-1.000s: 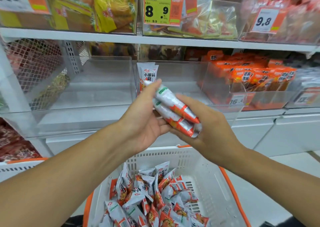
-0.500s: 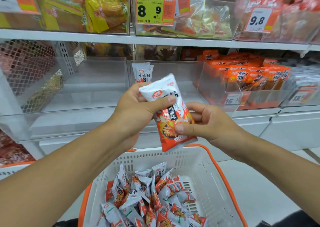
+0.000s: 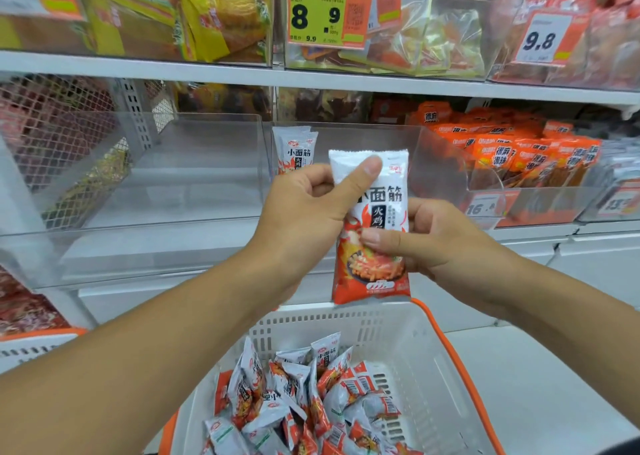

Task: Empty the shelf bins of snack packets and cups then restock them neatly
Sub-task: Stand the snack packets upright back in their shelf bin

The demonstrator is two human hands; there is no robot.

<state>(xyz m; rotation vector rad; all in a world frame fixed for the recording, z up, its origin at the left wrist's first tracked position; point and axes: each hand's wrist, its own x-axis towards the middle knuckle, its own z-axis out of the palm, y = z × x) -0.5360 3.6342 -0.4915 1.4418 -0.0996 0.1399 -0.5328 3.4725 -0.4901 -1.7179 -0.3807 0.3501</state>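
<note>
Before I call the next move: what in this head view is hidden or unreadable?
- Held packets: how many are stacked is hidden behind the front one, left hand and right hand.
- Packets in the bin: lower part covered by the left hand.
- Basket: near end cut off by the bottom edge.
- Small print on the yellow price tag: blurred.
</note>
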